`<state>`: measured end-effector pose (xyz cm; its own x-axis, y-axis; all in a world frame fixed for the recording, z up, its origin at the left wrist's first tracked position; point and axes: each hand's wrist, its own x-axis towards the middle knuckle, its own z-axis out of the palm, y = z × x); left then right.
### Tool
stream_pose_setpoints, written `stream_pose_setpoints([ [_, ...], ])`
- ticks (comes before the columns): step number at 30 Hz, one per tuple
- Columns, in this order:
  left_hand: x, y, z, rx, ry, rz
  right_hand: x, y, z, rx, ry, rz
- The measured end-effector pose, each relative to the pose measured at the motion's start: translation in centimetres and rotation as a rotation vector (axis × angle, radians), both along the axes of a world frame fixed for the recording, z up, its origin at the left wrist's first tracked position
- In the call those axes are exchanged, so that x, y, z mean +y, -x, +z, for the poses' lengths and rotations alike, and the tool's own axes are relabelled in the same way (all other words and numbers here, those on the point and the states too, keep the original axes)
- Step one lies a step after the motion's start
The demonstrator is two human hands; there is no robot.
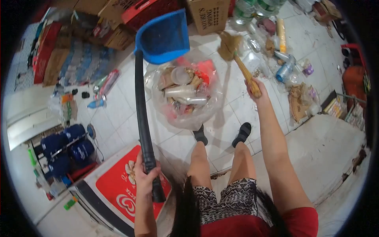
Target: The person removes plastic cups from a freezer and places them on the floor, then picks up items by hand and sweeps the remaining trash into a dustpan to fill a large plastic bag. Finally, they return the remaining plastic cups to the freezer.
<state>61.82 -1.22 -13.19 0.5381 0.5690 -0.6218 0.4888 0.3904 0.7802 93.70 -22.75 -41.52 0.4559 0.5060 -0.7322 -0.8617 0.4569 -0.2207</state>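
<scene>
My left hand (pixel 147 173) is closed around the long black handle of a dustpan (pixel 167 57). Its blue pan is raised beyond a clear plastic bag (pixel 203 118) and looks to have no litter in it. Plastic cups, crumpled paper and red scraps fill the open bag, which stands on the floor in front of my feet. With my right hand (pixel 257 93) I grip a short broom (pixel 245 71) by its yellowish woven handle. The broom's brown head, slightly blurred, points away from me, near the litter on the right.
Crushed bottles (pixel 285 69), cups and a torn brown paper bag (pixel 300 100) litter the right floor. Cardboard boxes (pixel 208 15) stand at the back, with large green-tinted bottles (pixel 244 14) beside them. Wrapped water bottles (pixel 85 59) stack up left. A red-topped freezer (pixel 114 183) is at my left.
</scene>
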Motion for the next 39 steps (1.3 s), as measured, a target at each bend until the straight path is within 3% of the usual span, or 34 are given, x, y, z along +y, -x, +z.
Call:
stream_pose_setpoints([
  [3,-0.7,-0.4,-0.3,0.067,0.024,-0.025,-6.6,3.3,0.2,0.08,-0.082,-0.167],
  [7,-1.7,-2.1,-1.3,0.154,0.052,-0.033,-11.1,7.8,5.4,0.257,-0.004,-0.271],
  [12,-2.7,-4.6,-2.9,0.071,0.231,-0.183,-11.7,10.1,12.4,0.163,-0.037,-0.272],
  [15,-4.3,-6.2,-3.7,0.128,0.235,-0.227,-10.7,5.3,10.9,-0.085,-0.033,-0.074],
  [19,-7.1,-8.5,-4.6,0.185,0.231,-0.191,-9.1,-5.1,5.2,-0.113,0.091,0.036],
  [21,-8.4,-9.4,-4.7,0.194,0.306,-0.074,-10.5,-7.2,2.5,-0.023,0.124,-0.028],
  [23,-9.0,-9.5,-5.9,0.2,0.293,-0.075,-13.4,-6.1,-0.1,0.041,0.174,-0.286],
  [24,-10.0,-10.5,-5.4,0.197,0.344,-0.048,-15.9,-4.6,-0.9,0.043,-0.03,-0.306],
  [25,-10.3,-10.9,-5.8,0.18,0.387,-0.049,-18.3,-2.4,-1.0,0.039,-0.228,-0.329],
  [30,-12.0,-11.7,-8.5,0.226,0.463,-0.092,-21.2,5.5,5.4,0.448,-0.314,-0.603],
  [33,-12.9,-11.0,-10.8,0.339,0.466,-0.1,-20.3,9.8,8.8,0.34,-0.215,-0.484],
  [35,-14.2,-10.2,-11.1,0.348,0.469,-0.115,-19.3,11.3,11.0,0.328,-0.288,-0.46],
  [39,-15.2,-8.6,-11.8,0.436,0.522,-0.149,-15.7,9.7,9.6,0.227,-0.306,-0.269],
])
